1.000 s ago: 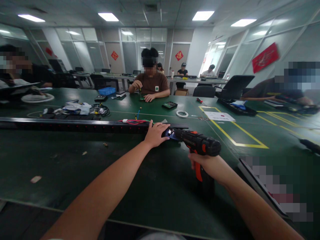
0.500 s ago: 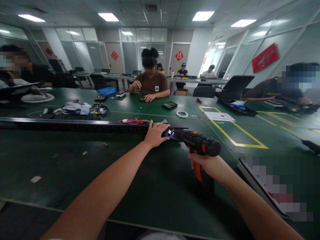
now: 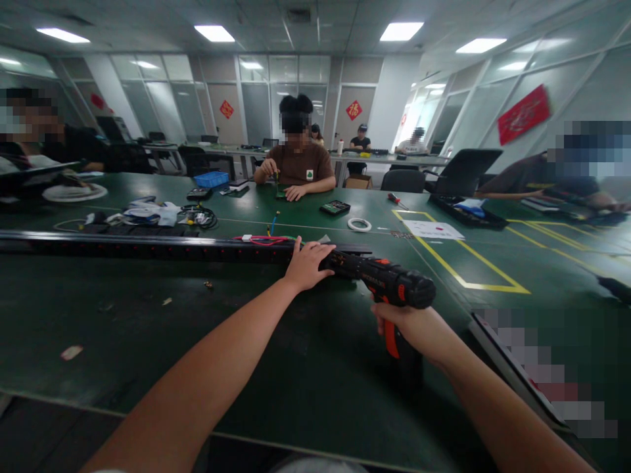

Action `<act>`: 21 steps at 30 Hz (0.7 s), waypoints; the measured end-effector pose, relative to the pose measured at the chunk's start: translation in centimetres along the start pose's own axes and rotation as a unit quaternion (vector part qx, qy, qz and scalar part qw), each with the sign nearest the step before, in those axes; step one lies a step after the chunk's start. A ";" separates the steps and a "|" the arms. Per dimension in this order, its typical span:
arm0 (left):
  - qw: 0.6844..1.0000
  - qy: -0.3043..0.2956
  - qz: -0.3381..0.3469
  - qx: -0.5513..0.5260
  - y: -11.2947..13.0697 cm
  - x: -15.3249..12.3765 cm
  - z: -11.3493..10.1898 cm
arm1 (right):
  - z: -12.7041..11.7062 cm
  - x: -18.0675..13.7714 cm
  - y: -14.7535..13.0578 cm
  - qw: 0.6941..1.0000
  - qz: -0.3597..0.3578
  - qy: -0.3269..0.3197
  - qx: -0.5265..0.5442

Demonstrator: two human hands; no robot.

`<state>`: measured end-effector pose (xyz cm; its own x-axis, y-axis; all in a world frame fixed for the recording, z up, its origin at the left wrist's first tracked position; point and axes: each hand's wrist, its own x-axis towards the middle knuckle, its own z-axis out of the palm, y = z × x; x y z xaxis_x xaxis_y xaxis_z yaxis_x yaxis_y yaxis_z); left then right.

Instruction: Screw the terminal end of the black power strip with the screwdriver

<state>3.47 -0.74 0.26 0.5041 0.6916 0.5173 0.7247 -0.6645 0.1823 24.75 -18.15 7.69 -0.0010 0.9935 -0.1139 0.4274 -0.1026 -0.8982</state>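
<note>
My right hand (image 3: pixel 401 318) is wrapped round the handle of a black and orange cordless drill (image 3: pixel 394 282), the forefinger by its trigger. The drill lies level and points left, its nose at the right end of a long black bar (image 3: pixel 236 253). The tip of the drill is hard to make out against the dark end. My left hand (image 3: pixel 309 266) rests over that end, thumb on the near side and fingers spread across the top, gripping it. Red wires with a white connector (image 3: pixel 247 238) and a blue wire (image 3: pixel 273 223) stick up just behind the bar.
A white ring-shaped coil (image 3: pixel 359 225), a paper sheet (image 3: pixel 434 229) and a black tray (image 3: pixel 335 207) lie beyond. Bagged cables (image 3: pixel 150 213) sit behind the bar at left. Opposite, a person (image 3: pixel 296 164) works at the green table (image 3: pixel 148 355). A flat object (image 3: pixel 517 368) lies at right.
The bright bluish light at the drill's nose has gone out. Both hands, the drill and the bar stay in place.
</note>
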 end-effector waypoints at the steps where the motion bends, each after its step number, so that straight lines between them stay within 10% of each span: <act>1: 1.000 0.001 0.001 -0.002 0.0 0.0 0.0 | 0.0 0.0 0.0 1.000 0.001 0.001 0.011; 21: 1.000 0.003 0.000 -0.003 0.0 0.0 -0.1 | 0.1 -0.3 -0.5 0.995 0.020 -0.031 0.091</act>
<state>3.44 -0.81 0.29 0.5010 0.6903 0.5220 0.7219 -0.6660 0.1878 24.42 -18.39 8.13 -0.0448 0.9842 -0.1715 0.2565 -0.1546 -0.9541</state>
